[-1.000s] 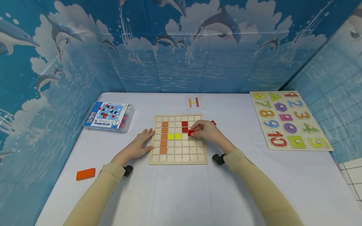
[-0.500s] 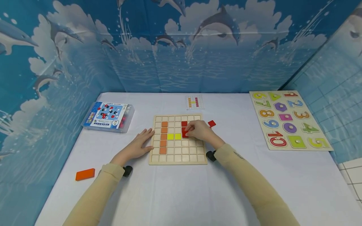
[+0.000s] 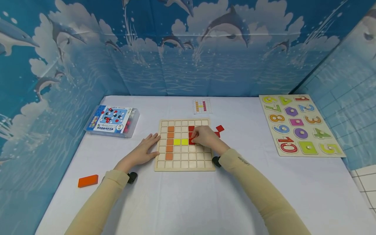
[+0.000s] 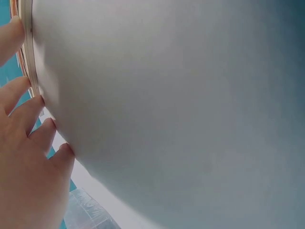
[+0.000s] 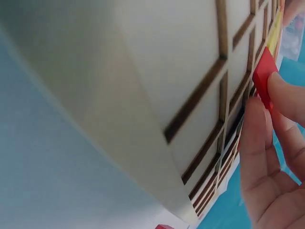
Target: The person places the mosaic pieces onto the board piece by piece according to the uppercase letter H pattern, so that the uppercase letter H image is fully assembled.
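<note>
A wooden grid board point(image 3: 183, 165) lies mid-table. My left hand point(image 3: 140, 152) has its fingers spread, the tips touching the board's left edge. Over the grid, my right hand point(image 3: 207, 136) pinches a red square tile point(image 5: 265, 75) between thumb and fingers. That tile is at the cell right of two yellow tiles point(image 3: 180, 142) and looks slightly tilted in the right wrist view. Above it in the same column are red tiles point(image 3: 191, 128), partly covered by the hand. Several orange tiles point(image 3: 170, 148) form a column on the left side of the grid.
Loose red tiles point(image 3: 220, 128) lie just right of the board. Behind it is a small pattern card point(image 3: 202, 106). A plastic box point(image 3: 113, 120) stands back left, an orange block point(image 3: 88, 180) front left. A number puzzle board point(image 3: 302, 125) lies at the right.
My right hand has moved left with the red tile, bringing it down to the cell beside the yellow tiles. More of the loose red tiles shows. My left hand has stayed still.
</note>
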Action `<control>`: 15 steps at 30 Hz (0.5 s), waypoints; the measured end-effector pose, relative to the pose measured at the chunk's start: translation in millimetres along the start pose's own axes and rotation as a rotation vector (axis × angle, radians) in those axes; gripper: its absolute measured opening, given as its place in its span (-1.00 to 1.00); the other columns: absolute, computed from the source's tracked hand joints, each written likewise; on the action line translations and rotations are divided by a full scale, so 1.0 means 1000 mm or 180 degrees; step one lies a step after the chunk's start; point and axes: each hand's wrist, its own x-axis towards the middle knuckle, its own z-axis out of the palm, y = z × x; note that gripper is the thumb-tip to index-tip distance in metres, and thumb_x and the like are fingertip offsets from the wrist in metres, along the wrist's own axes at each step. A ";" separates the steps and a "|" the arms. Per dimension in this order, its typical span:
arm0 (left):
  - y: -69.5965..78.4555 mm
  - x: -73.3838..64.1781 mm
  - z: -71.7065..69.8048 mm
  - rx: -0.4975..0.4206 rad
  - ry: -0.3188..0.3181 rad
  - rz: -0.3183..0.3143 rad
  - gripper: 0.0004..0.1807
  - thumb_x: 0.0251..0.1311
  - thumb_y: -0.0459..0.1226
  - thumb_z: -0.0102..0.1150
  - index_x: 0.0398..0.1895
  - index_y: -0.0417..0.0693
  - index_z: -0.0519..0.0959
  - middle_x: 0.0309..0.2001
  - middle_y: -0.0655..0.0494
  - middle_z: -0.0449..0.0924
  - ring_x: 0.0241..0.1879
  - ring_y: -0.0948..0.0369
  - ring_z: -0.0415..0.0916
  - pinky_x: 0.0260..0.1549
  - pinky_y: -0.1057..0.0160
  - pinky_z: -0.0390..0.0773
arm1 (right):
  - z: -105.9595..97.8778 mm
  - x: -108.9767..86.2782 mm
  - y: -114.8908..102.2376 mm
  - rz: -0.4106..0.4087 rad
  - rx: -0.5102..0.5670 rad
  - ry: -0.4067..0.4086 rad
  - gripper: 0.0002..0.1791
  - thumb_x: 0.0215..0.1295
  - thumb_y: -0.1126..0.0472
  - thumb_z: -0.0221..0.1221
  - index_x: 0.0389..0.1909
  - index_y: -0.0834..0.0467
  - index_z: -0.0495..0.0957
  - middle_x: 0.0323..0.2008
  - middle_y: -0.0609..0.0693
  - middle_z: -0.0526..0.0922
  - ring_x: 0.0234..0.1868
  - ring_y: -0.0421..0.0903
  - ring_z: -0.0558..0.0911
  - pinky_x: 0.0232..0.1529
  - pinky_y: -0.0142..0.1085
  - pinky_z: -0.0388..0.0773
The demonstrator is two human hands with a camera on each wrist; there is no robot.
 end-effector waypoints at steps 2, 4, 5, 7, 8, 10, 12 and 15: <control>0.000 0.000 0.000 0.0015 0.0004 0.0016 -0.19 0.34 -0.18 0.17 0.56 -0.09 0.04 0.59 -0.07 -0.13 0.59 -0.08 -0.33 0.54 -0.14 -0.23 | 0.001 0.000 -0.001 -0.0004 -0.0018 0.0001 -0.91 0.23 0.24 0.33 -0.42 0.14 0.62 -0.40 -0.01 0.62 -0.35 -0.11 0.52 -0.37 -0.40 0.46; 0.000 0.000 -0.001 0.0013 0.0003 0.0017 -0.19 0.34 -0.18 0.17 0.56 -0.09 0.04 0.60 -0.07 -0.13 0.59 -0.07 -0.33 0.54 -0.14 -0.23 | 0.002 0.001 -0.001 0.0004 -0.0036 -0.0001 -0.91 0.23 0.25 0.32 -0.43 0.14 0.62 -0.40 -0.01 0.63 -0.34 -0.11 0.52 -0.36 -0.39 0.46; 0.000 0.000 -0.001 0.0016 0.0003 0.0021 -0.20 0.34 -0.18 0.17 0.56 -0.09 0.04 0.59 -0.07 -0.13 0.59 -0.08 -0.33 0.54 -0.15 -0.23 | 0.003 0.001 -0.001 0.0008 -0.0067 0.0001 -0.90 0.24 0.25 0.32 -0.43 0.14 0.61 -0.40 -0.01 0.63 -0.34 -0.11 0.52 -0.35 -0.39 0.47; -0.001 0.000 -0.001 0.0021 0.0008 0.0033 -0.20 0.34 -0.19 0.17 0.56 -0.10 0.04 0.59 -0.08 -0.13 0.59 -0.09 -0.33 0.54 -0.16 -0.23 | 0.004 0.001 -0.002 0.0010 -0.0111 0.0003 -0.90 0.24 0.25 0.32 -0.43 0.14 0.61 -0.40 0.00 0.64 -0.33 -0.10 0.53 -0.33 -0.36 0.48; -0.001 0.000 -0.001 0.0017 0.0006 0.0024 -0.20 0.34 -0.19 0.17 0.56 -0.09 0.04 0.59 -0.07 -0.13 0.59 -0.08 -0.33 0.54 -0.15 -0.23 | 0.004 0.001 -0.002 0.0000 -0.0134 0.0002 -0.90 0.24 0.26 0.32 -0.43 0.14 0.60 -0.40 -0.01 0.64 -0.33 -0.10 0.53 -0.32 -0.36 0.49; -0.001 0.000 -0.001 0.0023 0.0007 0.0016 -0.20 0.34 -0.19 0.17 0.56 -0.09 0.04 0.60 -0.07 -0.13 0.59 -0.08 -0.33 0.54 -0.15 -0.23 | 0.004 0.001 -0.001 0.0006 -0.0110 -0.0011 -0.90 0.24 0.25 0.32 -0.42 0.14 0.60 -0.40 -0.01 0.63 -0.34 -0.11 0.52 -0.32 -0.36 0.48; -0.001 0.000 -0.001 0.0027 0.0004 0.0003 -0.19 0.34 -0.19 0.17 0.56 -0.08 0.03 0.60 -0.06 -0.14 0.59 -0.08 -0.33 0.54 -0.14 -0.23 | 0.002 0.000 0.002 0.0010 -0.0027 -0.0025 -0.91 0.24 0.24 0.32 -0.39 0.14 0.61 -0.40 -0.02 0.63 -0.35 -0.12 0.52 -0.34 -0.38 0.47; 0.000 0.000 0.000 0.0030 -0.0013 -0.0028 -0.19 0.34 -0.18 0.17 0.57 -0.05 0.02 0.60 -0.04 -0.14 0.59 -0.06 -0.34 0.55 -0.13 -0.23 | -0.006 -0.003 0.008 0.0029 0.0152 -0.0014 -0.91 0.24 0.21 0.31 -0.32 0.15 0.62 -0.38 -0.01 0.62 -0.35 -0.12 0.51 -0.35 -0.40 0.45</control>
